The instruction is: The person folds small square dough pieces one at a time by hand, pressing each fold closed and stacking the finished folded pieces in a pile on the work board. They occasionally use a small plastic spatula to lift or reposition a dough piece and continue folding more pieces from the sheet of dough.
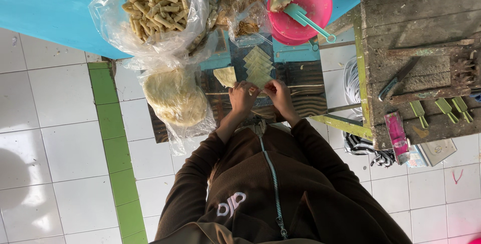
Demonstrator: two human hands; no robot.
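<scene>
Dough squares fan out under both pinching hands, left hand and right hand; bagged rolls at ten o'clock, pink bowl at one o'clock.

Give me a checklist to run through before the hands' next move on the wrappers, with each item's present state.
1. Both hands on the work: left hand and right hand meet at the near end of the row of pale wrapper squares: ok.
2. Wrappers laid out in order: they overlap in a neat row on the board: ok.
3. Filling on the wrapper being worked: hidden by the fingers: cannot tell.
4. Pink bowl within reach, paste and green spatula in it: ok.
5. Bag of finished rolls open at the top: ok.
6. Stack of round sheets covered in its plastic bag: ok.
</scene>
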